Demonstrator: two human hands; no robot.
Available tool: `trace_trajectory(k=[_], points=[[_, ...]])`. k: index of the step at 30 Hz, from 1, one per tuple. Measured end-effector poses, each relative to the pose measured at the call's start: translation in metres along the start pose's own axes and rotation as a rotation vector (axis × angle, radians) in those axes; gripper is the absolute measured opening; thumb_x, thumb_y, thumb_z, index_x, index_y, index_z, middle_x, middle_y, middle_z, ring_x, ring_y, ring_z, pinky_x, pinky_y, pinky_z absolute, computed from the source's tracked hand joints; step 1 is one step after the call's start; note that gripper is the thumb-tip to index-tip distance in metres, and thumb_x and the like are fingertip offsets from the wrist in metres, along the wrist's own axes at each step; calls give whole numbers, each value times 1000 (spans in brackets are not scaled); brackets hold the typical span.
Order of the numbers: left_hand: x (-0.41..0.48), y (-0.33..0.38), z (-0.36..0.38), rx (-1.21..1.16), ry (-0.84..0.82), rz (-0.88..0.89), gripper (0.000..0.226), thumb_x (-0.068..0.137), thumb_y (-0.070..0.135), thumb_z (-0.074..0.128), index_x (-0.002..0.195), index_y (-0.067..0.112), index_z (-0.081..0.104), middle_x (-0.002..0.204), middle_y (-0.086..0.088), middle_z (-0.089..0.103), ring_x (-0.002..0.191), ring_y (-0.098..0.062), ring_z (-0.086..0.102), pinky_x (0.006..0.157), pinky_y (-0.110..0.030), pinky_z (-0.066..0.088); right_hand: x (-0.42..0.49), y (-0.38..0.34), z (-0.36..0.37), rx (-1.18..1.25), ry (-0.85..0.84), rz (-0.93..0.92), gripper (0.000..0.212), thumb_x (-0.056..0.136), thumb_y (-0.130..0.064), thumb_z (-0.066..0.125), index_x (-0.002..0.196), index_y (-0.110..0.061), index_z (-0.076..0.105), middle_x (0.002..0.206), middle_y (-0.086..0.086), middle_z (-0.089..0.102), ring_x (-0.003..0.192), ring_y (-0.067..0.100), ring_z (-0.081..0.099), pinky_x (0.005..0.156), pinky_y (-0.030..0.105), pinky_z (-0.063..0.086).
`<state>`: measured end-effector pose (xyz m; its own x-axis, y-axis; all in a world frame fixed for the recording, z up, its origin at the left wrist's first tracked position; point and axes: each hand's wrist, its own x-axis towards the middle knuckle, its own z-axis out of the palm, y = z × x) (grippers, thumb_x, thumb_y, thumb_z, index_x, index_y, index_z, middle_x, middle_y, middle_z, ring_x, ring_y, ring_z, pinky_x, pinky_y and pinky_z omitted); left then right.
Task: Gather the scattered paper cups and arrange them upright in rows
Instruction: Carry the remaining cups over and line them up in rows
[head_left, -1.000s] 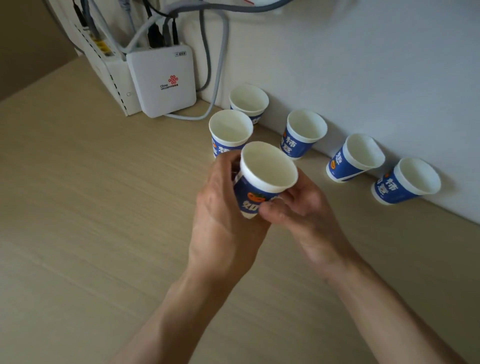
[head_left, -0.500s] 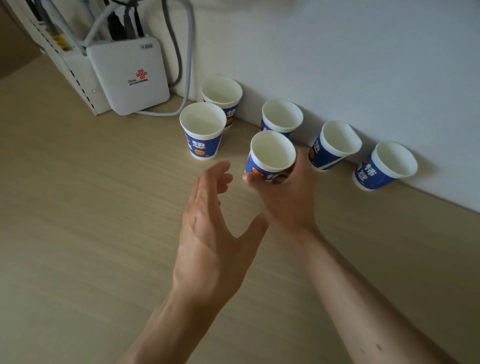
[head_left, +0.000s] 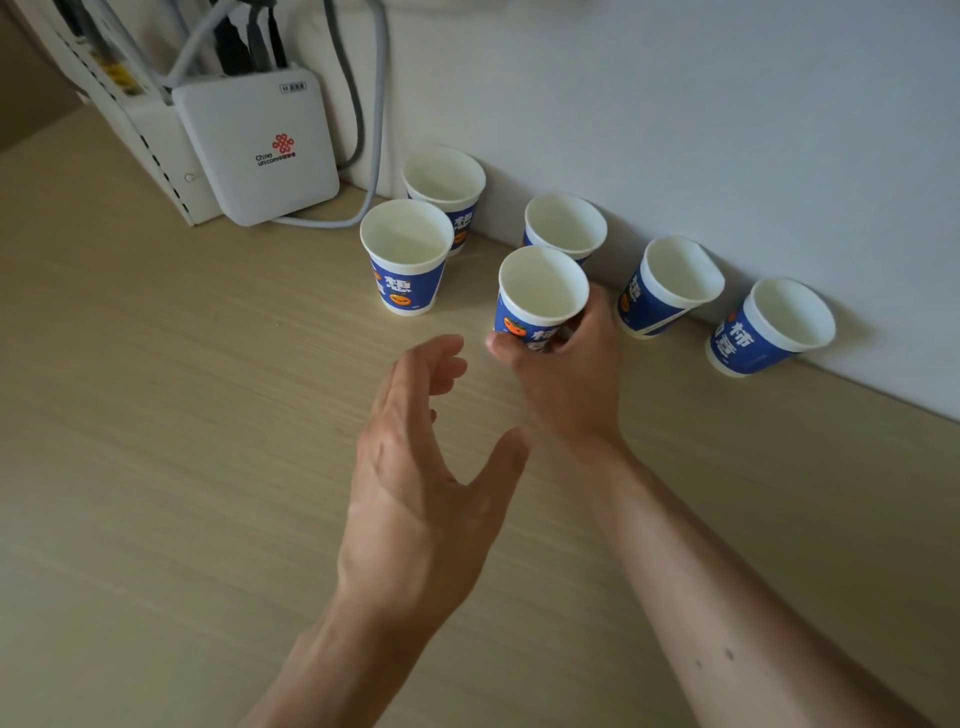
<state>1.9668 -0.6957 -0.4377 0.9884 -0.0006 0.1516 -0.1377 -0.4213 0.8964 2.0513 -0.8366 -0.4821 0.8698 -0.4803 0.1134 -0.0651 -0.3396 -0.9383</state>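
Your right hand (head_left: 566, 384) wraps thumb and fingers round the lower wall of the held cup (head_left: 540, 296), which is upright, with the wall-side cups (head_left: 565, 226) just beyond the grip. Your left hand (head_left: 421, 467) hovers just left of the grip, fingers spread, holding nothing. Expect light, easily crushed paper: hold low near the stiffer base, squeezing gently.

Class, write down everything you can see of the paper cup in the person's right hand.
The held cup is paper, white inside and at the rim, with a blue wall bearing white characters and an orange fruit picture. It is empty, mouth up. The right hand grips its lower wall, hiding its base.
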Motion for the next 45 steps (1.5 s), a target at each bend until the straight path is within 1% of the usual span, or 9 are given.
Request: trace_trajectory(k=[3, 7, 16, 21, 25, 30, 34, 38, 45], points=[[-3, 2, -1, 8, -6, -16, 66, 76, 31, 82, 134, 25, 49, 120, 14, 62, 114, -1, 56, 93, -15, 42, -8, -1, -8, -11, -33, 17, 72, 61, -14, 89, 123, -24, 52, 117, -13, 67, 107, 4, 67, 90, 26, 56], [-11, 14, -4, 13, 3, -48, 65, 77, 30, 81, 134, 23, 50, 120, 13, 62, 113, 0, 56, 94, -14, 42, -38, -4, -31, -100, -56, 86, 82, 73, -17, 86, 142, -21, 43, 131, -10, 56, 124, 4, 53, 102, 22, 46], [-64, 98, -30, 29, 25, -149, 52, 82, 29, 77, 129, 24, 55, 116, 14, 65, 109, 0, 59, 93, -22, 47, -103, -60, -111, 33, -114, 266, 66, 84, -11, 78, 141, -18, 45, 131, -5, 56, 125, 8, 54, 109, 33, 47], [-111, 171, -34, 19, 33, -180, 44, 84, 27, 77, 124, 22, 59, 113, 13, 67, 108, -2, 61, 93, -27, 51, -134, -112, -184, 59, -178, 300, 62, 84, -21, 80, 138, -21, 51, 134, -3, 60, 124, 7, 58, 103, 28, 47], [-162, 237, -27, -21, 36, -174, 39, 86, 27, 75, 122, 22, 60, 112, 12, 68, 106, -1, 62, 92, -28, 52, -164, -148, -256, 62, -251, 279, 56, 85, -25, 79, 135, -21, 54, 133, -2, 62, 122, 9, 60, 105, 32, 49], [-225, 306, -9, -122, 10, -180, 42, 79, 40, 69, 118, 24, 62, 111, 12, 69, 107, -2, 63, 93, -33, 53, -208, -165, -341, 76, -267, 281, 51, 86, -29, 78, 132, -21, 57, 129, -3, 65, 117, 8, 62, 98, 26, 50], [-260, 340, 3, -127, -63, -143, 31, 88, 29, 73, 117, 25, 62, 111, 13, 70, 107, 0, 63, 95, -36, 54, -239, -164, -399, 78, -206, 319, 45, 88, -27, 78, 129, -17, 61, 126, -1, 67, 115, 10, 65, 96, 25, 50], [-285, 358, 12, -118, -160, -88, 28, 89, 29, 72, 116, 27, 62, 110, 15, 70, 106, 1, 63, 93, -34, 54, -264, -157, -446, 88, -101, 366, 37, 88, -25, 78, 122, -16, 65, 120, 0, 72, 109, 12, 68, 92, 26, 53], [-330, 372, 43, -134, -329, -13, 26, 89, 31, 73, 113, 26, 65, 107, 14, 71, 100, 1, 65, 88, -32, 56, -317, -131, -518, 130, 104, 454, 28, 89, -18, 77, 116, -13, 68, 113, 2, 73, 92, -3, 65, 70, 1, 46]])
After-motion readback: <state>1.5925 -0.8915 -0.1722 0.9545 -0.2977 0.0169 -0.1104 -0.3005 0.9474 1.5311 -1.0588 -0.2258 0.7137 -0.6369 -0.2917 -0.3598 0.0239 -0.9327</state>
